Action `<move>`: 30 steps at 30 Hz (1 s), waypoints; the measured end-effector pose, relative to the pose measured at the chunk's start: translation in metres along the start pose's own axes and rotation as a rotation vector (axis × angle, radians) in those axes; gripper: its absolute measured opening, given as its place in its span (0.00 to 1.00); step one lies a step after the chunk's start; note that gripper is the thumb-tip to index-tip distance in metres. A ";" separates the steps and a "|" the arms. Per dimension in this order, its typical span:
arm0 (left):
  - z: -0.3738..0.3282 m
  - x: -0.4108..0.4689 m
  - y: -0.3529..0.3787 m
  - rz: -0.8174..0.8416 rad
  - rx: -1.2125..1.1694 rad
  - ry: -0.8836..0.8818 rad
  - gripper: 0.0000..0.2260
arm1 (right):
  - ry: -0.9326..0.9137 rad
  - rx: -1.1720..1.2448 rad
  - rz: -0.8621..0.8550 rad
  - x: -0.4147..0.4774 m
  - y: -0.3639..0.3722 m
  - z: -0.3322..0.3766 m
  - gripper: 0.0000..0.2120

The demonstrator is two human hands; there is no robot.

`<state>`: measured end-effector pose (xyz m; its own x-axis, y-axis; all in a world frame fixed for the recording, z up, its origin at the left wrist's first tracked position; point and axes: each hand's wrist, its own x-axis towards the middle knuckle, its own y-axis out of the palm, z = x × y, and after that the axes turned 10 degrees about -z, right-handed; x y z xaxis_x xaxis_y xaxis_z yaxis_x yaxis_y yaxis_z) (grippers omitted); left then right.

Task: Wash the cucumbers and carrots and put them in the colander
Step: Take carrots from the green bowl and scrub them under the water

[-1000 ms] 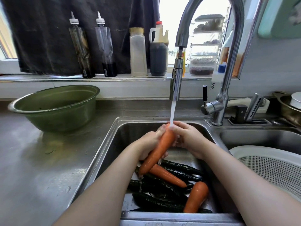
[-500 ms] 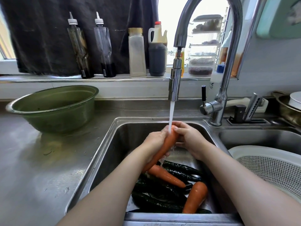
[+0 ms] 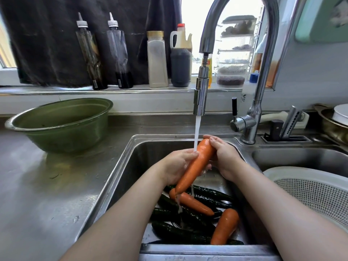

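Observation:
Both hands hold one large carrot [image 3: 196,164] tilted under the running water [image 3: 197,132] over the sink [image 3: 131,151]. My left hand [image 3: 176,165] grips its middle from the left. My right hand [image 3: 225,157] grips its thick upper end from the right. Two more carrots [image 3: 194,203] [image 3: 225,226] lie in the sink on several dark cucumbers [image 3: 175,230]. The white colander [image 3: 308,185] sits at the right, with nothing visible inside it.
The tap [image 3: 252,117] arches over the sink, its spout [image 3: 200,95] directly above my hands. A green bowl [image 3: 62,125] stands on the steel counter at left. Bottles [image 3: 90,51] line the window sill. A second basin [image 3: 301,159] and a knife holder [image 3: 288,129] lie at right.
The carrot has slid upward through my hands, so more of its thick end shows under the stream. My left hand has shifted lower along it.

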<state>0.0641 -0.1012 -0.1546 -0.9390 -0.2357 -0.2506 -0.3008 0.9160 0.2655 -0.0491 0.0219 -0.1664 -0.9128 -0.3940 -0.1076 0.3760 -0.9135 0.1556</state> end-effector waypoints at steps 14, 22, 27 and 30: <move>0.003 0.007 -0.002 -0.209 0.227 -0.018 0.15 | -0.038 -0.108 -0.047 -0.012 0.013 -0.001 0.11; 0.001 0.008 -0.005 -0.336 0.488 0.008 0.24 | -0.029 -0.053 0.041 -0.013 0.016 -0.003 0.17; -0.002 0.001 -0.021 -0.343 0.422 0.000 0.23 | 0.029 -0.076 0.290 -0.022 0.023 -0.004 0.15; -0.003 -0.004 -0.025 -0.220 0.321 0.001 0.34 | 0.143 -0.149 0.380 -0.023 0.020 -0.001 0.16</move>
<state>0.0747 -0.1239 -0.1570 -0.8581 -0.4380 -0.2680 -0.4274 0.8985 -0.0999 -0.0200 0.0128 -0.1618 -0.6779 -0.7054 -0.2068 0.7094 -0.7016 0.0675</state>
